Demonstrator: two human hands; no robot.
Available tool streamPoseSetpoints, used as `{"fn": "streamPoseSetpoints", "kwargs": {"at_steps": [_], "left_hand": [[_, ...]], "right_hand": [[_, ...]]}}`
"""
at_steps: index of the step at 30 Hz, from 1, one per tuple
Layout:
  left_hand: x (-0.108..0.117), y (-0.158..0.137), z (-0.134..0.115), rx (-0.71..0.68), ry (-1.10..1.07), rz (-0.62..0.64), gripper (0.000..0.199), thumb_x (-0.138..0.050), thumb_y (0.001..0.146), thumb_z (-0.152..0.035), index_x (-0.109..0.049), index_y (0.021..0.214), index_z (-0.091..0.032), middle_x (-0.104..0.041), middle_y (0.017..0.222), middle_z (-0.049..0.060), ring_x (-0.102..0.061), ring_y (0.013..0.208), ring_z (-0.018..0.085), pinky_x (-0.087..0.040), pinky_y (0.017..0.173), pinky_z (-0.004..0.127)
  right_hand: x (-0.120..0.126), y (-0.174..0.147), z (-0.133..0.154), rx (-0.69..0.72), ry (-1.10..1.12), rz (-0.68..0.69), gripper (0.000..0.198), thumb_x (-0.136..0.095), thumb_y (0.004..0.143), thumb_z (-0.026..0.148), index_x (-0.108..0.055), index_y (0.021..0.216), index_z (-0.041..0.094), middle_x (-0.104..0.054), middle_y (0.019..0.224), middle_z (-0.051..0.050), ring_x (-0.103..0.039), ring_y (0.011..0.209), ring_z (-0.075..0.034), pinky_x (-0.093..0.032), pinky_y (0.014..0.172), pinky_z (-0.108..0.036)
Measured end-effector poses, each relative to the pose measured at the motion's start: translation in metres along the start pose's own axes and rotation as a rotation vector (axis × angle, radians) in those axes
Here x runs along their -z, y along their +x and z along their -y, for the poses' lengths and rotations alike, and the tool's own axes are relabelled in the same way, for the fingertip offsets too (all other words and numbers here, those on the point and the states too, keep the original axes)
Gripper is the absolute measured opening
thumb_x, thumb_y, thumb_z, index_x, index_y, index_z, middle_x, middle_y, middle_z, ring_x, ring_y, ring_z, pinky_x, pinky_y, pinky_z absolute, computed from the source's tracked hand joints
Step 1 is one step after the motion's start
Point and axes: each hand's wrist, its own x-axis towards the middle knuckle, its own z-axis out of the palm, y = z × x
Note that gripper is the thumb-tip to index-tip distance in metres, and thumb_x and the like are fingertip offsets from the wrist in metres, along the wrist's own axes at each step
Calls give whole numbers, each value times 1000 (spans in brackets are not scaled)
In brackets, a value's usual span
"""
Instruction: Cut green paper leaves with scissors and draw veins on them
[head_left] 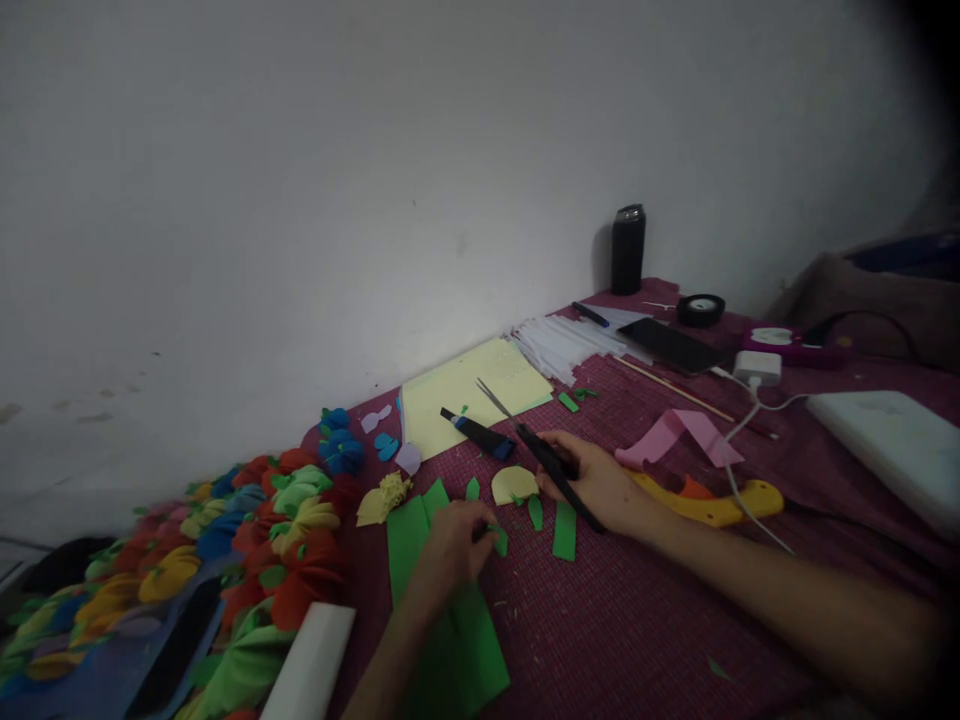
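Note:
My right hand (592,480) is closed around the black handle of a pair of scissors (551,458), whose slightly parted blades point away toward the wall. Over folded green paper sheets (469,640), my left hand (450,548) has its fingers pinched at a small green paper leaf (501,542). More cut leaves lie between the hands, among them one green leaf (535,513). A green paper strip (565,532) lies under the right hand, beside a pale yellow half-round piece (515,485). Just beyond is a dark utility knife (480,434).
Colourful paper flowers (300,530) crowd the left side, near a white roll (311,660). Pale yellow sheets (465,385) and white strips (562,345) lie along the wall. To the right are a yellow-handled tool (705,503), pink paper (679,435), a phone (667,345), cables and a black can-shaped container (628,250).

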Motion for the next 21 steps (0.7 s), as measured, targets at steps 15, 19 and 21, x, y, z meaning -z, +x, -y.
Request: {"fn": "streamPoseSetpoints", "kwargs": {"at_steps": [15,19,21], "left_hand": [[2,17,19,30,75,-119,59,-59,73,-7,-50,129,-24,-67,92,2,-59,87,21,-41,79,29],[6,19,20,40,272,-286,53,-58,77,-12,-50,129,-18,-67,102,9,-57,95,26,-41,84,35],[11,18,21,57,309,-392,42,-54,81,-13,-55,123,-16,-66,106,11,-57,98,27,-40,88,37]], "right_hand": [[10,6,8,67,-168,-107,43,-62,68,16,-58,111,20,-69,93,-3,-63,81,-21,-49,75,-33],[11,7,7,85,-179,-136,42,-63,68,17,-60,110,20,-70,92,-4,-63,80,-21,-50,72,-33],[13,7,7,86,-192,-167,42,-63,68,17,-60,110,21,-70,89,-3,-63,79,-21,-49,72,-32]]}}
